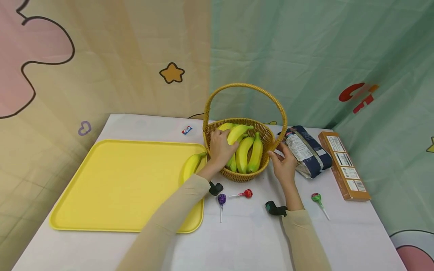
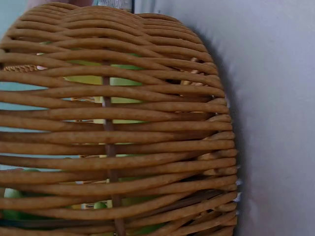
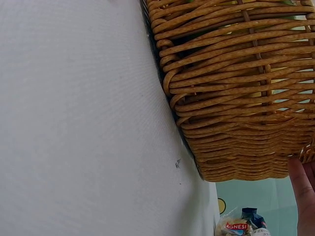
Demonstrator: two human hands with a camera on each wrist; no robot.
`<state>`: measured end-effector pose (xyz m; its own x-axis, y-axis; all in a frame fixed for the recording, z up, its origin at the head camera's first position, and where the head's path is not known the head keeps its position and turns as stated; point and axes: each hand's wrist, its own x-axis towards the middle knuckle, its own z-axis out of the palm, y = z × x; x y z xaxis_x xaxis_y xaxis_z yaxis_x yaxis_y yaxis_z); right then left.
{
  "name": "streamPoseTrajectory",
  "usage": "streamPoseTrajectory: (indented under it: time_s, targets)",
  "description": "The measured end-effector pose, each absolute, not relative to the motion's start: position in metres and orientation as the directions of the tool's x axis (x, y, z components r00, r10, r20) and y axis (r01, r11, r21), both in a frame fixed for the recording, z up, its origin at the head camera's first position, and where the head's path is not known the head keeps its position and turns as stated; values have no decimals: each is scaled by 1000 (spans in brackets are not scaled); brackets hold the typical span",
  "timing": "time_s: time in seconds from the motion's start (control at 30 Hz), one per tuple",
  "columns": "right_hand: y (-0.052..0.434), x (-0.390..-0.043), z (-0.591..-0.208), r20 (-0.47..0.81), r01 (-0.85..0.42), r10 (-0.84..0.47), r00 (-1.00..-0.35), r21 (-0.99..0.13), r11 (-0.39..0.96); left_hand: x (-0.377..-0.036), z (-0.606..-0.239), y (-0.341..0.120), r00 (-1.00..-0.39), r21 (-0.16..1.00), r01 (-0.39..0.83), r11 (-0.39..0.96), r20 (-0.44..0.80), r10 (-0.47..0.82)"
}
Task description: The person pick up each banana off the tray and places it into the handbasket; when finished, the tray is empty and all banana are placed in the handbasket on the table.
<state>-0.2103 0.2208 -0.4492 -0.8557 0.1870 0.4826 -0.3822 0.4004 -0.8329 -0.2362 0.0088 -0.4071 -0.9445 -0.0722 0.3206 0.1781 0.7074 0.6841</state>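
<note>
A woven wicker basket (image 1: 239,177) with a tall arched handle holds several yellow bananas (image 1: 244,155). My left hand (image 1: 221,149) reaches over its left rim and grips a banana (image 1: 240,131) lying on top of the others. At the basket's right rim, near the foot of the handle, my right hand (image 1: 285,165) holds the edge with thumb and fingers. The left wrist view is filled by the basket's weave (image 2: 118,128), which hides most of the fruit. In the right wrist view, fingers (image 3: 298,184) touch the basket's rim.
Left of the basket lies a yellow tray (image 1: 129,184) with one banana (image 1: 191,165) at its right edge. Purple (image 1: 222,199), red (image 1: 248,193) and green (image 1: 316,197) lollipops lie in front. A dark blue package (image 1: 306,150) and an orange-brown box (image 1: 344,165) lie at right; a small wrapped candy (image 1: 187,130) behind.
</note>
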Motion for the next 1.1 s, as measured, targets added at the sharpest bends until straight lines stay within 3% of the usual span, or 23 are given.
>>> streamPoseTrajectory:
  time_s: [0.27, 0.53, 0.73, 0.93, 1.1]
  targets:
    - [208, -192, -420, 463, -357, 172, -870, -830, 430, -235, -412, 7, -940, 623, 181, 761, 336, -51]
    - [206, -189, -416, 466, -358, 178, -866, -829, 430, -197, -393, -14, -950, 768, 202, 608, 303, -68]
    - [206, -190, -415, 478, -373, 166, -862, -822, 430, -162, -387, -67, -932, 797, 220, 563, 341, -118]
    - [207, -190, -415, 468, -356, 181, -865, -826, 436, -144, -399, -123, -943, 819, 62, 571, 236, -236]
    - [206, -189, -415, 450, -343, 176, -876, -836, 429, -139, -416, -141, -956, 818, -34, 575, 141, -258]
